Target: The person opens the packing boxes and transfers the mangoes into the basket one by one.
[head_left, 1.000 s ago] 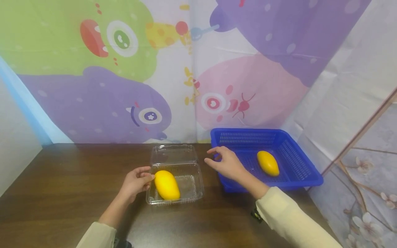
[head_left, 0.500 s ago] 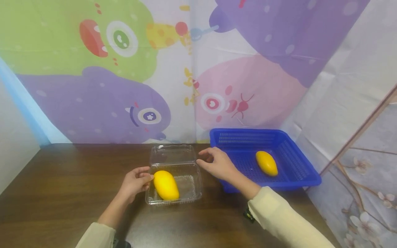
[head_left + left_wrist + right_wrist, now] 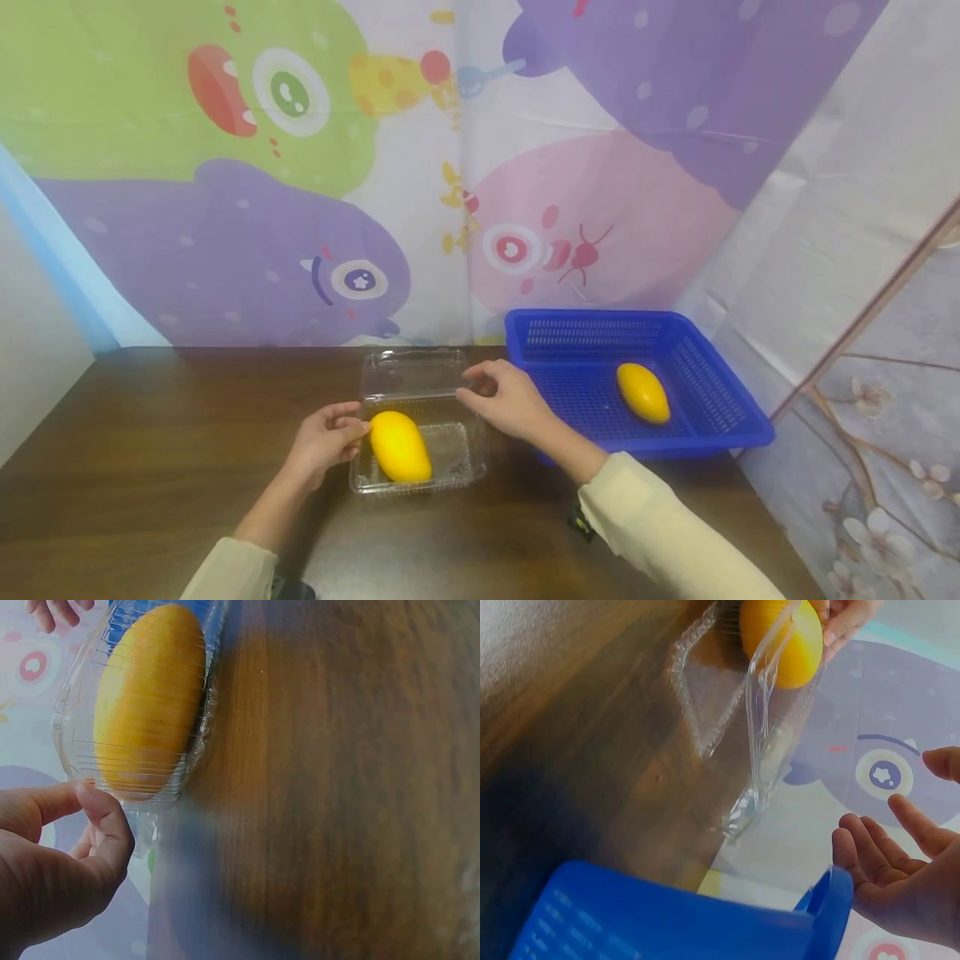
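A clear plastic clamshell container lies on the table with its lid folded back toward the wall. One yellow mango rests in the left half of its base. With thumb and index finger my left hand pinches the container's left rim, plainly seen in the left wrist view. My right hand hovers by the container's back right corner, holding nothing, its fingers loosely bent and the thumb apart. In the right wrist view, a gap shows between those fingers and the plastic.
To the right stands a blue perforated basket with a second mango inside. The right forearm passes in front of its near left corner. A cartoon-printed cloth hangs behind the brown wooden table.
My right hand has moved left, from over the basket's left edge to the container's back right corner. The left hand keeps its hold on the rim, and both mangoes stay in place.
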### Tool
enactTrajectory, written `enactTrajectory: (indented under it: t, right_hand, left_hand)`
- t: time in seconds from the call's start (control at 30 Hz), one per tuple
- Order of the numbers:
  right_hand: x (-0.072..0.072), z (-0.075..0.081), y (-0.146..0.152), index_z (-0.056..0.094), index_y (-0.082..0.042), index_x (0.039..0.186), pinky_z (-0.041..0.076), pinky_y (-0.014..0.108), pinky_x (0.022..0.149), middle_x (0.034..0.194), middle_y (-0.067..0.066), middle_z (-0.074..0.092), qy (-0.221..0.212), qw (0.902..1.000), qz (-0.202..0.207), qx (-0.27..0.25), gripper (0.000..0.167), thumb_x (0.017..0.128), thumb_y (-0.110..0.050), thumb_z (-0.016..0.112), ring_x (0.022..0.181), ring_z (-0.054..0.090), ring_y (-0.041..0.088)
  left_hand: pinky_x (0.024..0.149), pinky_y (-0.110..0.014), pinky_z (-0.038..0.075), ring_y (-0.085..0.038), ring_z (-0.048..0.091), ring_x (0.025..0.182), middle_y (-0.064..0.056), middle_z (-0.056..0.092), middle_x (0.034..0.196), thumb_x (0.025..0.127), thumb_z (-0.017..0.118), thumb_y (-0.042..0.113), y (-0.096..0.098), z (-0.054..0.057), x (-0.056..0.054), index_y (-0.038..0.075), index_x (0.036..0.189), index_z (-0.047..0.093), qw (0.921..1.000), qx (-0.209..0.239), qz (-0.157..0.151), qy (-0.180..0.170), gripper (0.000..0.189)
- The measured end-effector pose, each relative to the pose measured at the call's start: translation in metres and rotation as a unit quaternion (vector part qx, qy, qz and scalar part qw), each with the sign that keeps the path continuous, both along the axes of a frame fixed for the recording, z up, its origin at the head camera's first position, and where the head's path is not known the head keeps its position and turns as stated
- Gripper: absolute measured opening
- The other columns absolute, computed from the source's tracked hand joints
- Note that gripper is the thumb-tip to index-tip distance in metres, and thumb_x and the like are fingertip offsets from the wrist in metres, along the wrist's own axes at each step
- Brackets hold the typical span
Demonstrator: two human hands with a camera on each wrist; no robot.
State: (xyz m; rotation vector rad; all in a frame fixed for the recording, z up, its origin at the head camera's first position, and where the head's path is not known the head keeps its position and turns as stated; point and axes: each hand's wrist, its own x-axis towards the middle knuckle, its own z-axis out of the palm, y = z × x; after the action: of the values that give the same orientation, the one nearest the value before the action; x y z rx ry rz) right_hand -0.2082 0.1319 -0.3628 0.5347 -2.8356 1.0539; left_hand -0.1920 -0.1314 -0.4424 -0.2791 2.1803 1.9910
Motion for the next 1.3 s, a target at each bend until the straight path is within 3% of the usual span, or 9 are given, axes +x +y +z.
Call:
enactTrajectory:
  t: [0.2, 0.4, 0.83, 1.13, 1.3]
  right_hand:
    - [0.002, -0.004, -0.006, 0.068, -0.009, 0.107, 0.049, 0.027, 0.072, 0.09, 0.003, 0.062, 0.003, 1.0, 0.008, 0.004, 0.034, 0.082, -0.032, 0.067, 0.083, 0.06, 0.019]
    - [0.005, -0.008, -0.015, 0.067, -0.009, 0.109, 0.045, 0.025, 0.067, 0.092, 0.01, 0.062, -0.011, 0.9997, 0.023, 0.004, 0.035, 0.084, -0.033, 0.066, 0.08, 0.056, 0.02]
    - [0.012, -0.023, -0.03, 0.067, -0.014, 0.11, 0.049, 0.024, 0.07, 0.098, 0.005, 0.063, -0.051, 0.9986, 0.013, -0.007, 0.033, 0.085, -0.036, 0.065, 0.082, 0.058, 0.013]
    - [0.016, -0.042, -0.039, 0.067, -0.009, 0.108, 0.05, 0.026, 0.074, 0.105, 0.009, 0.065, -0.061, 0.9973, 0.02, -0.036, 0.033, 0.084, -0.032, 0.066, 0.088, 0.061, 0.021]
    - [0.016, -0.048, -0.041, 0.067, -0.01, 0.108, 0.051, 0.028, 0.073, 0.104, 0.008, 0.064, -0.07, 0.9968, 0.011, -0.037, 0.033, 0.084, -0.033, 0.066, 0.085, 0.06, 0.018]
  left_hand:
    - [0.06, -0.018, 0.052, -0.011, 0.054, 0.068, -0.005, 0.058, 0.094, 0.089, 0.059, 0.006, 0.001, 0.0, 0.0, -0.005, 0.133, 0.04, 1.0, 0.0, -0.001, 0.001, 0.049]
    - [0.06, -0.018, 0.052, -0.011, 0.054, 0.068, -0.006, 0.058, 0.096, 0.089, 0.06, 0.006, 0.0, 0.001, 0.0, -0.005, 0.133, 0.041, 1.0, -0.004, 0.001, 0.0, 0.049]
    - [0.061, -0.019, 0.053, -0.012, 0.055, 0.069, -0.006, 0.059, 0.096, 0.089, 0.059, 0.007, 0.0, -0.001, 0.0, -0.005, 0.133, 0.041, 1.0, -0.001, -0.002, 0.005, 0.049]
    - [0.062, -0.02, 0.053, -0.011, 0.055, 0.069, -0.005, 0.06, 0.093, 0.09, 0.059, 0.006, -0.001, -0.001, 0.0, -0.006, 0.133, 0.04, 1.0, 0.006, -0.004, 0.004, 0.049]
    - [0.062, -0.02, 0.053, -0.012, 0.055, 0.069, -0.005, 0.06, 0.093, 0.089, 0.06, 0.006, -0.001, -0.001, 0.0, -0.006, 0.133, 0.04, 1.0, 0.005, -0.004, 0.005, 0.049]
